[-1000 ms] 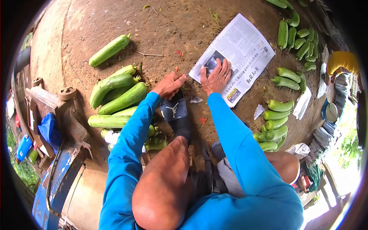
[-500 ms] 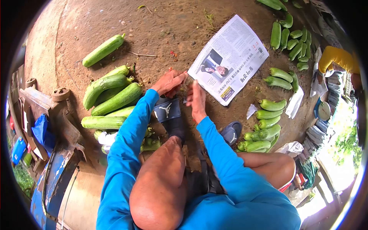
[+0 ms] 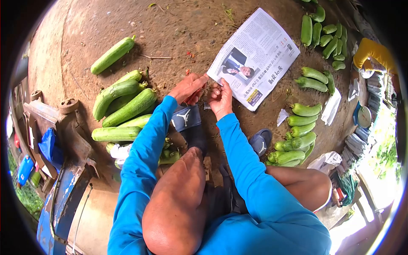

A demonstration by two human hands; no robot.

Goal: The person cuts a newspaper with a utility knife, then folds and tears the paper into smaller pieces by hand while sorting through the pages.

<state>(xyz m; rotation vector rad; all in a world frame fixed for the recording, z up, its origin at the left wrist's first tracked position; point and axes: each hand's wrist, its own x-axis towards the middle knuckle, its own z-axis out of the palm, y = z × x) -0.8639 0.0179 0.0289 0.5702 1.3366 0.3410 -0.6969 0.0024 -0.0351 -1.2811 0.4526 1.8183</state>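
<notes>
A newspaper sheet (image 3: 259,55) lies tilted on the brown ground, its near left corner between my hands. My left hand (image 3: 188,88) is at that corner, fingertips together on the paper's edge. My right hand (image 3: 221,97) has thumb and fingers pinched on the paper's lower left edge. Left of my hands lies a pile of large green gourds (image 3: 123,102), with a single gourd (image 3: 113,55) beyond it. Below my left hand is my sandalled foot (image 3: 186,119).
Rows of smaller green gourds (image 3: 301,120) curve along the right side. A white scrap (image 3: 282,117) lies near them. A person's yellow sleeve (image 3: 374,54) shows at the far right. Rusty metal (image 3: 63,123) and a blue bag (image 3: 50,146) are at the left.
My right hand has moved up to the paper, and its fingers have closed on the edge. My left hand stays at the corner. The view has shifted slightly.
</notes>
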